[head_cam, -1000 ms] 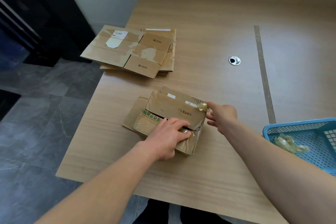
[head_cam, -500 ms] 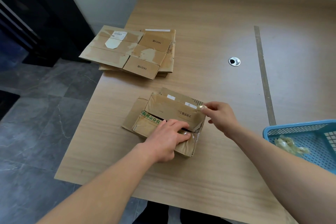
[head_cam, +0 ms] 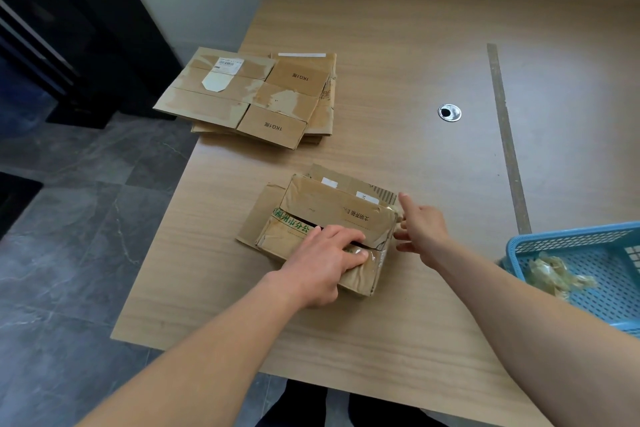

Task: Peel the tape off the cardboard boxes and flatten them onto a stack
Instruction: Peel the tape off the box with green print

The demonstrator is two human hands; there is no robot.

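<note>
Head view: several flattened boxes form a stack [head_cam: 256, 97] near the table's [head_cam: 398, 55] far left edge. Near the front edge, the left hand [head_cam: 320, 262] presses flat on a still-taped box [head_cam: 325, 229]; the right hand [head_cam: 420, 227], fingers spread, reaches its right end. Crumpled tape [head_cam: 550, 274] lies in the blue basket [head_cam: 540, 246].

The left hand [head_cam: 323, 262] presses flat on the near flap of a cardboard box [head_cam: 325, 218] lying on the wooden table [head_cam: 398, 45]. The right hand [head_cam: 420, 229] sits at the box's right corner, fingers spread beside a bit of tape [head_cam: 393, 209]. A stack of flattened boxes [head_cam: 249, 97] lies further back; a blue basket [head_cam: 588, 267] at right holds crumpled tape [head_cam: 554, 276]
</note>
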